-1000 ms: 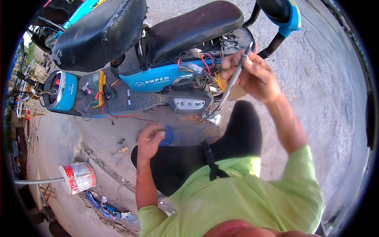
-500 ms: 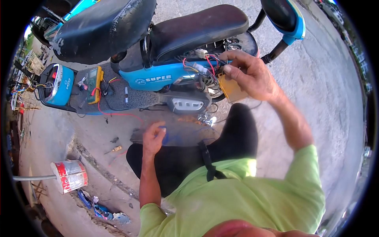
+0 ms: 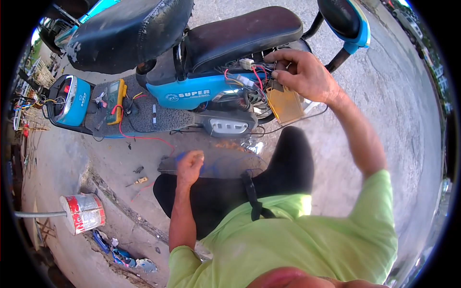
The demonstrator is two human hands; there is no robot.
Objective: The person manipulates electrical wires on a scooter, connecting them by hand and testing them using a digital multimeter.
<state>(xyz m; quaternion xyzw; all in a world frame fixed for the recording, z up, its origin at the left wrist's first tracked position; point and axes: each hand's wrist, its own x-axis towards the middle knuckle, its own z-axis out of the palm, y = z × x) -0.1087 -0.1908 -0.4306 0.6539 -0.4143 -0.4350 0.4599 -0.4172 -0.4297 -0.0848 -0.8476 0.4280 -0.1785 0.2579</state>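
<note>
A blue electric scooter (image 3: 185, 98) stands side-on before me, with wiring pulled out below its rear seat. At that bundle, my right hand (image 3: 309, 77) is closed, thumb and fingers bent around dark wires (image 3: 269, 70). Beside the fingertips are a white plug connector (image 3: 246, 63), a second pale connector (image 3: 245, 80) and red wires (image 3: 260, 79). A flat yellowish panel (image 3: 284, 104) hangs under the hand. My left hand (image 3: 190, 167) is loosely closed above my knee, near blurred blue wires (image 3: 213, 169) on a dark mat; what its fingers hold is hidden.
A yellow multimeter (image 3: 115, 101) with a red lead lies on the scooter's footboard (image 3: 168, 120). A small tool with a pale handle (image 3: 140, 180) rests on the ground. At left stand a red-and-white bucket (image 3: 85, 213) and some blue scraps (image 3: 124, 258).
My right hand has moved slightly up and farther into the wiring, uncovering more of the yellowish panel. My left hand has shifted only a little.
</note>
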